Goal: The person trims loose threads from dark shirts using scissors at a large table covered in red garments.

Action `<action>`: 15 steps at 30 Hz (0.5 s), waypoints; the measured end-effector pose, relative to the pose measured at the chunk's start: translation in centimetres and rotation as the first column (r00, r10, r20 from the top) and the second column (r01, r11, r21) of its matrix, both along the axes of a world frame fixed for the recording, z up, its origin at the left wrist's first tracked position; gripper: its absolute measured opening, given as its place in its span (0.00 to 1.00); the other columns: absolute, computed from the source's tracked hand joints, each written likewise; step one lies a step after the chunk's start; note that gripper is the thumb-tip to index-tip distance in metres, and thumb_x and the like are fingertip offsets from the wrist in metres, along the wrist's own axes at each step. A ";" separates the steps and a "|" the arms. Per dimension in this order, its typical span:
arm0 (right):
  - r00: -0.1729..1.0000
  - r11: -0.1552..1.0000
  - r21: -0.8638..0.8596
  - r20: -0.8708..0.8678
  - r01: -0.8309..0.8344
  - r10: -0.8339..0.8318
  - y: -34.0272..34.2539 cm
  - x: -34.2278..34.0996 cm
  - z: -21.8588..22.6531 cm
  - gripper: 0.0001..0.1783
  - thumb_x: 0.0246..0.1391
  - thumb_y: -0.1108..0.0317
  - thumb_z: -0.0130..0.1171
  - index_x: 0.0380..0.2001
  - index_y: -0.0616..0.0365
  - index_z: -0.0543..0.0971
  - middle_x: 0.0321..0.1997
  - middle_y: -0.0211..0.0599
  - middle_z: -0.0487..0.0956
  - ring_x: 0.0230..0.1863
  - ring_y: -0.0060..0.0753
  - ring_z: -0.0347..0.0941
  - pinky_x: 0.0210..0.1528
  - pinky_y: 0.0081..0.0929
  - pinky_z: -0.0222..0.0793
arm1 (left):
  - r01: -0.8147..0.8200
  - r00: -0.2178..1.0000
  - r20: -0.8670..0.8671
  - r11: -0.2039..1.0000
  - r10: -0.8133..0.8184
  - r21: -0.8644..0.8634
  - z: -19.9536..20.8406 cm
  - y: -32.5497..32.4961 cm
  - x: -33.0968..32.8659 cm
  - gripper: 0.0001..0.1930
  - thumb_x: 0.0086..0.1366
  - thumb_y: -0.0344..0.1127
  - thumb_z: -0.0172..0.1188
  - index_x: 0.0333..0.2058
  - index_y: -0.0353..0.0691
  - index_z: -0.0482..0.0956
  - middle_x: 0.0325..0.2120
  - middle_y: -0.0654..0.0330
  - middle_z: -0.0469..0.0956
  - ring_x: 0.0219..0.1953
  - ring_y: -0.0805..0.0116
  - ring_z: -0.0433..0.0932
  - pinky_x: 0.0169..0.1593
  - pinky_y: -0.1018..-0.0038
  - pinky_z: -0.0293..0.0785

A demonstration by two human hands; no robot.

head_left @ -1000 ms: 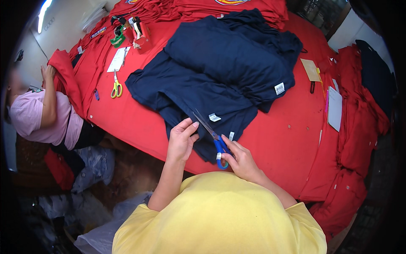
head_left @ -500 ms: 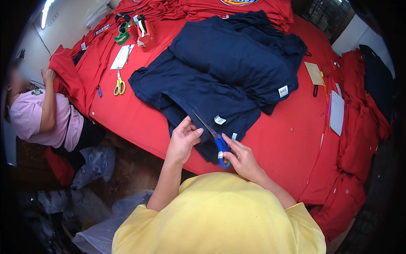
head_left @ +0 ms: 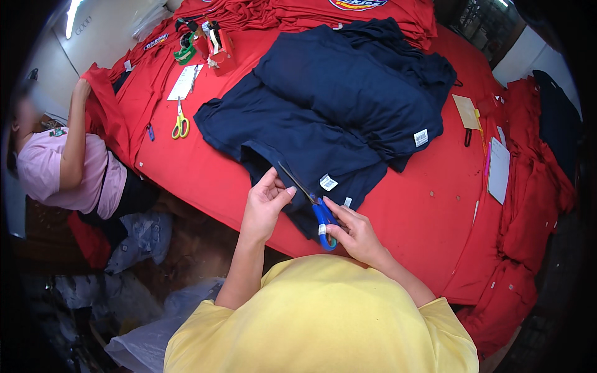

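In my right hand point(head_left: 356, 233) is a pair of scissors with blue handles point(head_left: 323, 217), its blades pointing up and left over dark cloth. My left hand point(head_left: 267, 202) is closed on the near edge of a navy garment point(head_left: 298, 155), close to the scissor tips; exactly what lies between thumb and fingers is hard to see. The garment lies flattened, with thick navy folds point(head_left: 354, 81) behind it. A small white label point(head_left: 328, 182) shows on the cloth beside the blades, and a barcode sticker point(head_left: 421, 137) sits farther right.
Red cloth point(head_left: 423, 211) covers the table. Yellow-handled scissors point(head_left: 180, 127), a white paper point(head_left: 183, 84) and a red tape dispenser point(head_left: 219, 56) lie to the left. Stacked red garments point(head_left: 528, 205) and a white card point(head_left: 497, 171) are at right. A co-worker in pink point(head_left: 68, 161) handles red cloth.
The view has shifted slightly, so the table's things sit a little lower and to the right. Both hands keep nearly the same pose. The co-worker's hand has risen with the red cloth.
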State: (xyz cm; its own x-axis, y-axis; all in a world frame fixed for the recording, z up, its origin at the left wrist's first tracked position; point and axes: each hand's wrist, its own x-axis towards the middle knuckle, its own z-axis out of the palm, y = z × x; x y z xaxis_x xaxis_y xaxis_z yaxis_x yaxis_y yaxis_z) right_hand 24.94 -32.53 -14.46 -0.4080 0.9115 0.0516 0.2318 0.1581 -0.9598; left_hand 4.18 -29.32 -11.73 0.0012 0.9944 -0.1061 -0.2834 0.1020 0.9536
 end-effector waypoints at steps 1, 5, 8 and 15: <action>0.999 0.997 -0.077 -0.038 -0.002 -0.001 0.0 0.0 0.0 0.29 0.57 0.71 0.57 0.63 0.58 0.66 0.38 0.41 0.76 0.36 0.26 0.74 0.39 0.23 0.71 | 0.003 1.000 0.013 1.000 -0.002 -0.003 0.0 0.0 0.0 0.21 0.61 0.20 0.55 0.54 0.31 0.71 0.35 0.66 0.74 0.30 0.83 0.67 0.34 0.85 0.63; 0.979 0.906 -0.420 -0.199 -0.050 -0.038 -0.3 0.2 0.2 0.30 0.58 0.68 0.58 0.63 0.58 0.66 0.37 0.40 0.76 0.35 0.29 0.75 0.38 0.25 0.71 | -0.041 0.998 0.046 0.998 0.039 0.043 -2.1 0.6 -1.3 0.21 0.61 0.20 0.55 0.55 0.30 0.70 0.36 0.65 0.74 0.35 0.82 0.70 0.40 0.84 0.66; 0.997 0.995 -0.099 -0.070 -0.020 0.013 -0.4 0.1 0.0 0.29 0.58 0.68 0.58 0.63 0.58 0.66 0.39 0.41 0.77 0.35 0.28 0.75 0.39 0.26 0.72 | -0.051 0.998 -0.033 0.997 0.053 0.059 -1.7 0.6 -1.5 0.22 0.61 0.20 0.55 0.55 0.30 0.69 0.37 0.64 0.74 0.38 0.80 0.72 0.44 0.82 0.68; 0.969 0.976 -0.209 -0.245 -0.069 0.016 0.6 -0.4 -1.0 0.28 0.60 0.72 0.54 0.63 0.58 0.65 0.46 0.39 0.76 0.40 0.22 0.74 0.41 0.18 0.70 | 0.025 0.999 0.018 0.999 -0.026 0.034 0.2 0.0 -0.7 0.22 0.59 0.19 0.56 0.54 0.30 0.70 0.39 0.64 0.74 0.41 0.79 0.73 0.47 0.81 0.69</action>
